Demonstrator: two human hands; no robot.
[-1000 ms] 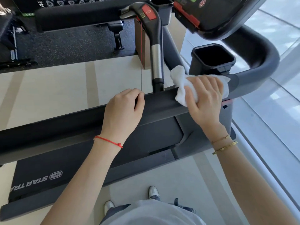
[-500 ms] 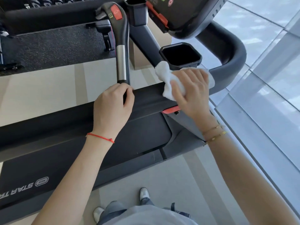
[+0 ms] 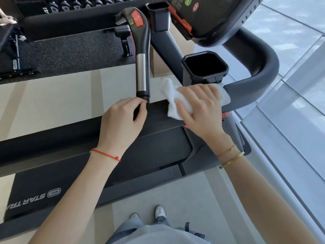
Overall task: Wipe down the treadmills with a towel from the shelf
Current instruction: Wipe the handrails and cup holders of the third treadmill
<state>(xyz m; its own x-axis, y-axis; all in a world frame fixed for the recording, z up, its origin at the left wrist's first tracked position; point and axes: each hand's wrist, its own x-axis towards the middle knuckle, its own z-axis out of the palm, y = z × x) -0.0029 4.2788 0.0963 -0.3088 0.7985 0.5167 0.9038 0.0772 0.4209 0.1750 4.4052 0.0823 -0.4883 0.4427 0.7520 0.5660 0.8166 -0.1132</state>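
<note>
A black treadmill stretches across the view, and its side handrail [image 3: 73,136] runs from lower left toward the centre right. My right hand [image 3: 198,111] presses a crumpled white towel [image 3: 173,99] onto the handrail just below a black cup holder [image 3: 204,67]. My left hand [image 3: 123,120] rests curled over the same handrail, touching the base of the upright grip handle [image 3: 141,55] with its silver band and red button. The running belt [image 3: 31,194] with white lettering lies below my arms.
The console [image 3: 207,16] with red and green buttons hangs at the top, above a curved grey arm [image 3: 260,76]. A dumbbell rack [image 3: 79,6] and a black rubber mat [image 3: 70,53] sit beyond the treadmill. A glass wall [image 3: 295,120] is close on the right. My shoes [image 3: 160,212] stand on pale floor.
My right hand has kept rubbing the towel over the same end of the handrail by the cup holder. My left hand slid right along the rail to the grip handle's base.
</note>
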